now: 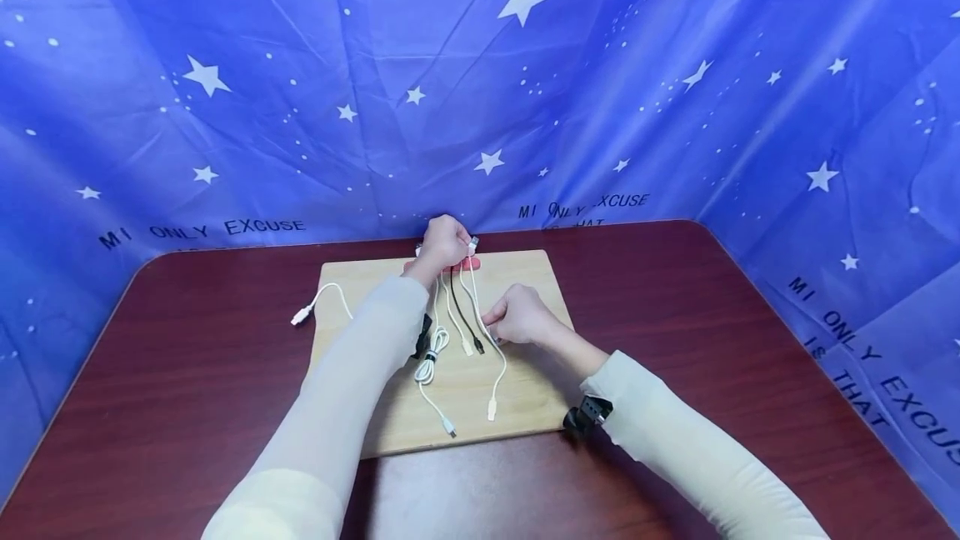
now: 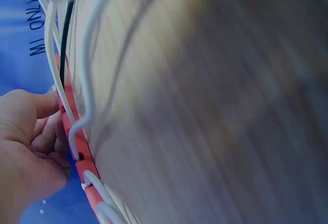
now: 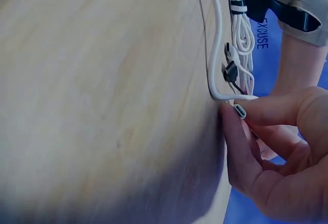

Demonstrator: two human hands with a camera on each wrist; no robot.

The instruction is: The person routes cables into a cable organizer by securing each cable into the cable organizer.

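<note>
My left hand [image 1: 445, 242] reaches to the far edge of a wooden board [image 1: 420, 427] and pinches the USB plug [image 1: 473, 245] of a white cable beside a red cable holder [image 1: 472, 264]. Several cables run through slots in that red holder [image 2: 88, 175]. Over the board's right half, my right hand [image 1: 521, 315] pinches the small USB-C plug [image 3: 240, 111] of a white cable between thumb and forefinger. Between the hands lie a black cable [image 1: 463, 317] and a white cable bundled with a tie [image 1: 431, 357]. The left fingertips are partly hidden in the left wrist view.
The board lies on a dark red table [image 1: 637, 298]. One white cable end [image 1: 300, 317] hangs past the board's left edge; another white plug [image 1: 492, 411] lies near its front. A blue starry curtain [image 1: 360, 65] stands behind the table.
</note>
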